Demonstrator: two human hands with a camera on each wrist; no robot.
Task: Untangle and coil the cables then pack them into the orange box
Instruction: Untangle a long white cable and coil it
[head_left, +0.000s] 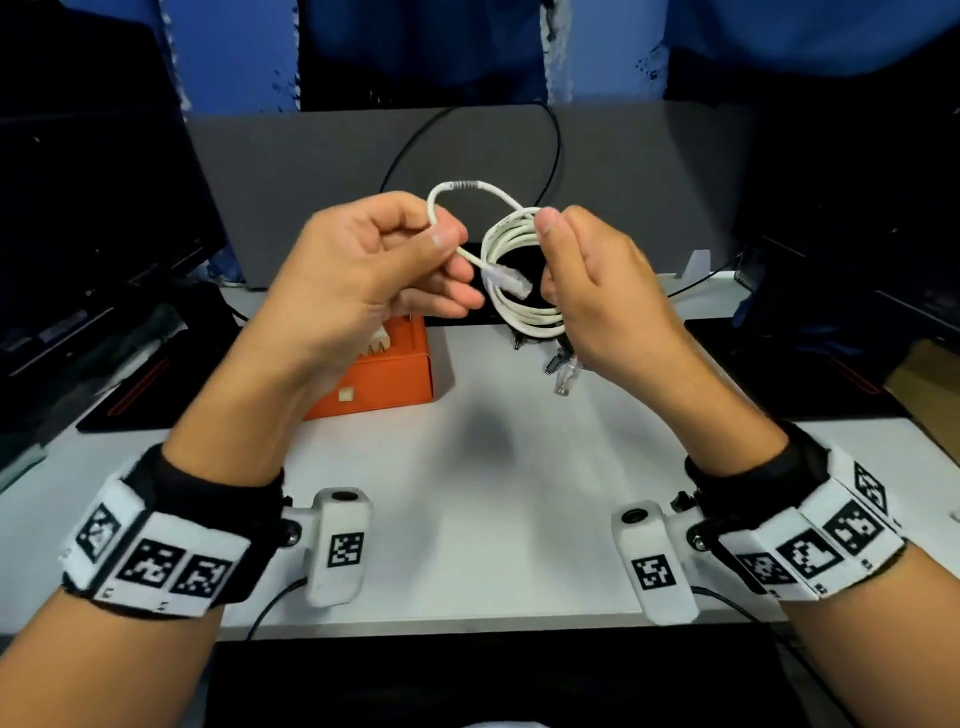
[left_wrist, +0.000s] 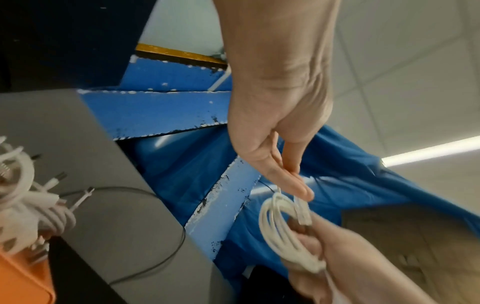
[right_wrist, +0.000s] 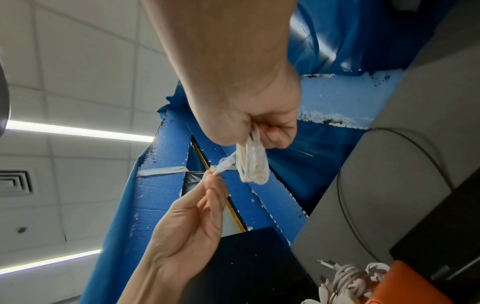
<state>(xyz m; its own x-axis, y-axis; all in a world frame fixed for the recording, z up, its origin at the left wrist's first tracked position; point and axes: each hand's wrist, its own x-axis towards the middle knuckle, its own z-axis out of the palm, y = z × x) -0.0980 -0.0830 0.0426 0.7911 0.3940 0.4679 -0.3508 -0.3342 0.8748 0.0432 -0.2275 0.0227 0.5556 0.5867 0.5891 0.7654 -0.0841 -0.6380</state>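
Observation:
My right hand (head_left: 550, 234) holds a coiled white network cable (head_left: 524, 312) up above the table, its fingers curled round the coil's right side. With thumb and fingers, my left hand (head_left: 447, 244) pinches the cable's free end just behind the clear plug (head_left: 511, 280), and a short loop arches between the two hands. The wrist views show the same coil (left_wrist: 280, 236) (right_wrist: 253, 164) gripped between both hands. The orange box (head_left: 395, 374) sits on the table below my left hand, and coiled white cables (left_wrist: 26, 209) lie in it.
Loose connectors (head_left: 563, 371), one clear and one dark, lie on the white table (head_left: 493, 493) below my right hand. A thin black cable (head_left: 556, 150) loops over the grey panel (head_left: 311, 182) behind. Dark monitors (head_left: 78, 208) stand at the left and right.

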